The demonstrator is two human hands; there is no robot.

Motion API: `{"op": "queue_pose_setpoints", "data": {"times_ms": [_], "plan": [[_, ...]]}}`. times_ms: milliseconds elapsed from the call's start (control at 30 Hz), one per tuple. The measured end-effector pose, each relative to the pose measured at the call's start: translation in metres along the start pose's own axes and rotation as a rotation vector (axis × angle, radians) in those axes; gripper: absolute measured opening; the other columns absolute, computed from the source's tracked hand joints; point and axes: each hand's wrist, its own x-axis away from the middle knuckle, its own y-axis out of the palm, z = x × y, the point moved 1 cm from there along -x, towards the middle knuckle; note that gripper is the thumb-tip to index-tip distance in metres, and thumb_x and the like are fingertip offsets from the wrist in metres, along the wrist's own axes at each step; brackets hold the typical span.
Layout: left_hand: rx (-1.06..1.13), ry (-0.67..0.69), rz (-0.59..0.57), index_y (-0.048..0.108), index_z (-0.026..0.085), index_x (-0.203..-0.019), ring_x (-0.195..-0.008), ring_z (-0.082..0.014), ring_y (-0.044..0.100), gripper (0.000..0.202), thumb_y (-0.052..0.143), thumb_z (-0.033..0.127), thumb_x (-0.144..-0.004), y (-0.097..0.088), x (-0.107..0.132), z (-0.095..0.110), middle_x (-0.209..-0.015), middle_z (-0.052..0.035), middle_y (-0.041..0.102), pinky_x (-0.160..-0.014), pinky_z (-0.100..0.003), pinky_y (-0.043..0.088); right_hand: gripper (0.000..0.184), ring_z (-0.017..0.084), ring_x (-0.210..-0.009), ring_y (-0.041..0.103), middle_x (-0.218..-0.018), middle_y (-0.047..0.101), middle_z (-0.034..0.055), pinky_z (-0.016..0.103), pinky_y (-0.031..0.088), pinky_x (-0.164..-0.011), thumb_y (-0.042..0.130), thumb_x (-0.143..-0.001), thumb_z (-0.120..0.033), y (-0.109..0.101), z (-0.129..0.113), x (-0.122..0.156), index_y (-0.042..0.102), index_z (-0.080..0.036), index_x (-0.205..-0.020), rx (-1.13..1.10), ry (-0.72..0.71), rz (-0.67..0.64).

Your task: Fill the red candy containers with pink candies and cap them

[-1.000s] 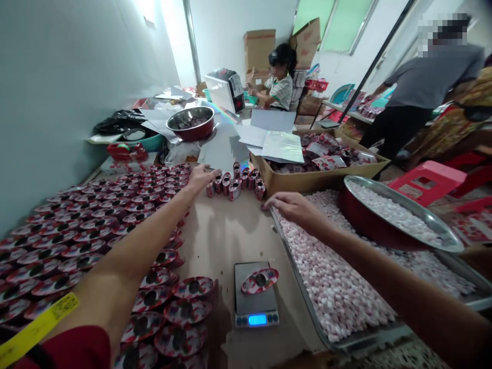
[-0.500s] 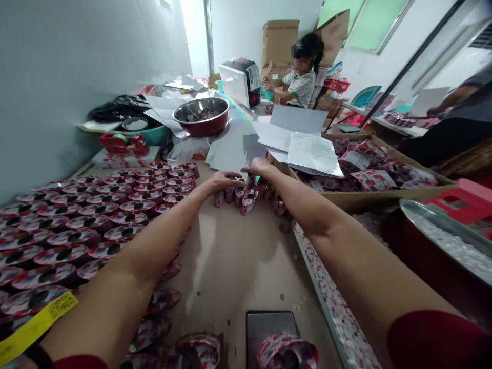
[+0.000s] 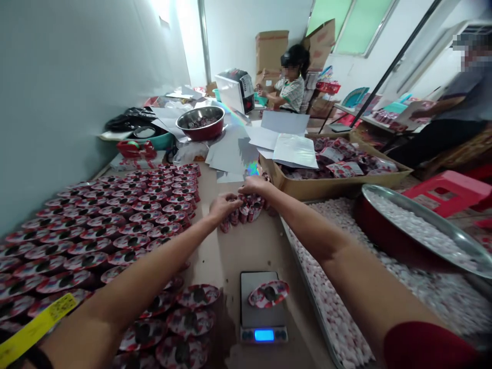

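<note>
packs (image 3: 131, 241) stood in rows at lower left; a bunch (image 3: 245, 213) mid-frame wasn't in rows yet; left hand (image 3: 223, 207) and right hand (image 3: 255, 185) bent half-closed there, hold hard to tell

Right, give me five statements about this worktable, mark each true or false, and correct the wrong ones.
1. A packet is on the scale. True.
2. The right hand rests on the scale. False: it and the left hand are at the small packet group beyond the scale.
3. The scale's display is dark. False: it glows blue.
4. White pieces fill the tilted bowl at the right. True.
5. Sheets lie partly over the cardboard box. True.
</note>
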Motion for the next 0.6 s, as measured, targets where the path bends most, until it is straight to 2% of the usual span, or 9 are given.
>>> {"op": "queue_pose_setpoints", "data": {"times_ms": [167, 267, 333, 400, 433, 467, 500, 600], "plan": [[-0.031, -0.056, 0.061, 0.080, 0.024, -0.105, -0.091, -0.0281, 0.076, 0.035, 0.079, 0.051, -0.081, 0.026, 0.064, 0.013, -0.091, -0.0065, 0.080, -0.076, -0.036, 0.056, 0.060, 0.034, -0.119, 0.073, -0.129, 0.077, 0.0254, 0.032, 0.054, -0.092, 0.071, -0.094, -0.061, 0.004, -0.005, 0.039, 0.081, -0.008, -0.121, -0.040, -0.041, 0.016], [-0.027, -0.081, 0.139, 0.076, 0.020, -0.112, -0.096, -0.0293, 0.076, 0.042, 0.077, 0.053, -0.086, 0.020, 0.070, 0.022, -0.101, -0.0118, 0.080, -0.082, -0.038, 0.058, 0.062, 0.033, -0.112, 0.073, -0.119, 0.079, 0.0240, 0.031, 0.053, -0.087, 0.071, -0.093, -0.069, -0.011, -0.002, 0.057, 0.082, -0.010, -0.110, -0.074, -0.057, 0.056], [-0.023, -0.077, 0.213, 0.072, 0.017, -0.120, -0.111, -0.0315, 0.074, 0.046, 0.073, 0.052, -0.091, 0.006, 0.048, 0.034, -0.119, -0.0173, 0.077, -0.093, -0.041, 0.057, 0.064, 0.029, -0.106, 0.073, -0.113, 0.080, 0.0207, 0.030, 0.050, -0.083, 0.061, -0.098, -0.073, -0.027, 0.010, 0.076, 0.081, -0.013, -0.106, -0.096, -0.069, 0.121], [-0.005, -0.039, 0.235, 0.069, 0.017, -0.127, -0.123, -0.0293, 0.069, 0.041, 0.068, 0.042, -0.095, -0.004, 0.007, 0.050, -0.132, -0.0167, 0.074, -0.104, -0.040, 0.053, 0.067, 0.022, -0.090, 0.069, -0.099, 0.077, 0.0129, 0.028, 0.046, -0.074, 0.048, -0.103, -0.076, -0.043, 0.033, 0.105, 0.079, -0.017, -0.098, -0.182, -0.106, 0.210], [0.008, -0.021, 0.217, 0.069, 0.015, -0.129, -0.124, -0.0278, 0.069, 0.040, 0.067, 0.036, -0.095, -0.003, -0.018, 0.060, -0.133, -0.0162, 0.073, -0.106, -0.038, 0.052, 0.067, 0.017, -0.076, 0.062, -0.083, 0.071, 0.0088, 0.028, 0.041, -0.067, 0.048, -0.103, -0.076, -0.049, 0.048, 0.124, 0.077, -0.017, -0.089, -0.344, -0.175, 0.282], [0.023, -0.006, 0.183, 0.068, 0.012, -0.130, -0.123, -0.0269, 0.069, 0.041, 0.068, 0.031, -0.094, 0.001, -0.043, 0.070, -0.134, -0.0168, 0.073, -0.106, -0.037, 0.052, 0.068, 0.014, -0.065, 0.052, -0.071, 0.061, 0.0041, 0.028, 0.036, -0.061, 0.052, -0.101, -0.077, -0.053, 0.064, 0.146, 0.074, -0.017, -0.081, -0.530, -0.203, 0.344], [0.037, 0.012, 0.136, 0.069, 0.011, -0.132, -0.124, -0.0267, 0.069, 0.043, 0.070, 0.026, -0.091, 0.011, -0.068, 0.079, -0.134, -0.0167, 0.073, -0.107, -0.035, 0.051, 0.065, 0.012, -0.060, 0.043, -0.065, 0.052, 0.0003, 0.028, 0.032, -0.058, 0.058, -0.097, -0.078, -0.053, 0.081, 0.169, 0.073, -0.017, -0.080, -0.703, -0.207, 0.346], [0.078, 0.063, -0.037, 0.069, 0.012, -0.134, -0.123, -0.0256, 0.068, 0.047, 0.076, 0.015, -0.087, 0.053, -0.121, 0.099, -0.136, -0.0146, 0.073, -0.105, -0.034, 0.053, 0.055, 0.009, -0.051, 0.023, -0.057, 0.030, -0.0075, 0.028, 0.018, -0.049, 0.074, -0.086, -0.074, -0.032, 0.124, 0.240, 0.077, -0.019, -0.092, -1.169, -0.038, 0.253]]}}
